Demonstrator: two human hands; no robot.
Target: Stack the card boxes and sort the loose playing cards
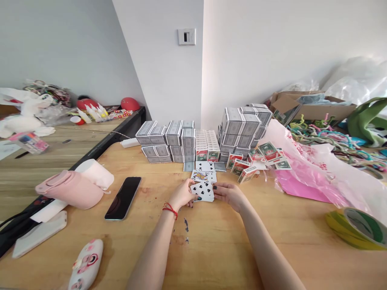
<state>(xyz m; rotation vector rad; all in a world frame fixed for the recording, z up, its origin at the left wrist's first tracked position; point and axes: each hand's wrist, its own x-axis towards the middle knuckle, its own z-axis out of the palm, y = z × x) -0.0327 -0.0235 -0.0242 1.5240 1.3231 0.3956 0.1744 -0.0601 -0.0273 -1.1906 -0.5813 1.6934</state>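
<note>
With our left hand we grasp the left side of a face-up stack of playing cards, thumb on top; our right hand has its fingertips at the right edge, though whether they pinch we cannot tell. The stack is over the wooden table, just in front of other face-up cards. Beyond we see grey-patterned card blocks, with a phone off to the left.
</note>
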